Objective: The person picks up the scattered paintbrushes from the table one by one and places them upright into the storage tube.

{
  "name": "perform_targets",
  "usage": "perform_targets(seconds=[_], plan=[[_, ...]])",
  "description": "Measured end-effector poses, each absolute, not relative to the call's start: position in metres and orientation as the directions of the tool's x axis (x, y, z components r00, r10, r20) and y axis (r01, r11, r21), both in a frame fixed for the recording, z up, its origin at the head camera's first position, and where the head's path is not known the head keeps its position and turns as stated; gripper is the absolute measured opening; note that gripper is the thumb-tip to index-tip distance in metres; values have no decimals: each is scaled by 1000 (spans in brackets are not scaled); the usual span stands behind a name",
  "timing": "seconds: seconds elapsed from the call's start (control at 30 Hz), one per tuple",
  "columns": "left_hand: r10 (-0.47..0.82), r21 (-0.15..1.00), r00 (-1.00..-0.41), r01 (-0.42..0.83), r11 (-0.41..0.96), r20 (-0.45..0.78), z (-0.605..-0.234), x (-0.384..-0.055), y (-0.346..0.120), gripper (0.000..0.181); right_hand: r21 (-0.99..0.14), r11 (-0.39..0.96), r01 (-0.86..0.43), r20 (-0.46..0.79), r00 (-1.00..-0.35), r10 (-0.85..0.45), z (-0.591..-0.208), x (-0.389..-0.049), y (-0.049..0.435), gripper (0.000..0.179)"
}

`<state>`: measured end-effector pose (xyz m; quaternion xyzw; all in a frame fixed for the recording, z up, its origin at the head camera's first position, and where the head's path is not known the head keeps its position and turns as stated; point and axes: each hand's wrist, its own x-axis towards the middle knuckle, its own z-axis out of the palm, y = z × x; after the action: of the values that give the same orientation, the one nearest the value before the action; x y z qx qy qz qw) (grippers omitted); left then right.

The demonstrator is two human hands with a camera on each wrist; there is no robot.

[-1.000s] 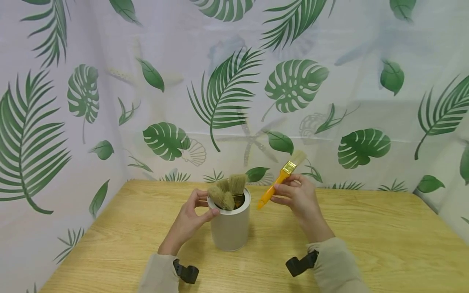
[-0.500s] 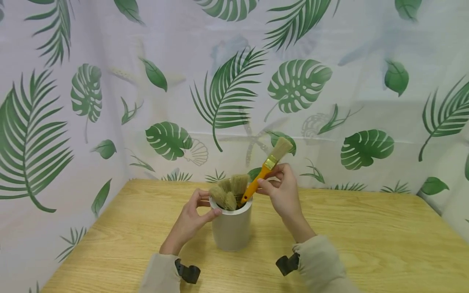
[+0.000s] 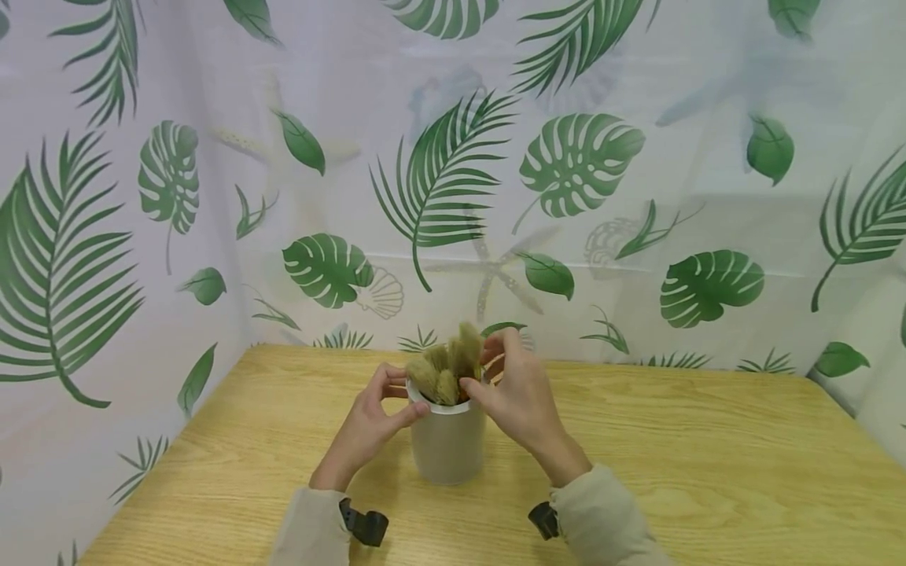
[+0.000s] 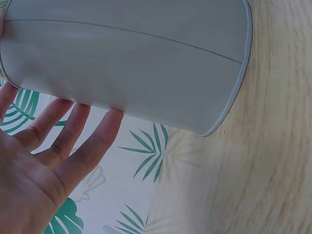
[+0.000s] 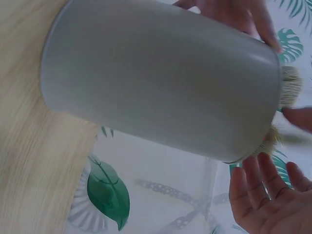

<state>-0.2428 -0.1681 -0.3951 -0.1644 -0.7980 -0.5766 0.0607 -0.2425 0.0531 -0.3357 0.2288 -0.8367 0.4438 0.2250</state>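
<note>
A pale grey cylindrical container [image 3: 447, 448] stands on the table, with several bristle brushes [image 3: 432, 373] poking bristles-up from its mouth. My left hand [image 3: 368, 424] holds its left side, thumb on the near rim and fingers along the far side; the left wrist view shows those fingers [image 4: 80, 126] against the wall. At the right rim is my right hand [image 3: 520, 393], its thumb and fingers apart around the blurred bristles of a paintbrush [image 3: 465, 346]. That brush's handle is down inside, hidden. In the right wrist view, the right fingers [image 5: 265, 183] are spread beside the rim.
The wood-grain table [image 3: 708, 456] extends to both sides of the container. Behind and to the left hangs a white cloth [image 3: 439, 306] with green leaf prints. Each sleeve cuff bears a black wrist camera [image 3: 364, 527].
My right hand has carried the orange-handled paintbrush left to the container, and its handle has gone down inside. The right fingers have spread from it. My left hand has kept its place.
</note>
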Motion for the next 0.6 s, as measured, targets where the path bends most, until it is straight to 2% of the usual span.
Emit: perform_targets(seconds=[0.2, 0.4, 0.6], plan=[[178, 899, -943, 324, 295, 282, -394, -243, -167, 41, -775, 377, -507, 454, -862, -227, -329, -239, 63, 46], [174, 896, -943, 324, 303, 282, -395, -243, -168, 43, -817, 331, -473, 409, -879, -247, -332, -239, 75, 43], [202, 858, -934, 352, 375, 296, -393, -241, -172, 68, -811, 382, -443, 411, -896, -169, -336, -238, 95, 34]])
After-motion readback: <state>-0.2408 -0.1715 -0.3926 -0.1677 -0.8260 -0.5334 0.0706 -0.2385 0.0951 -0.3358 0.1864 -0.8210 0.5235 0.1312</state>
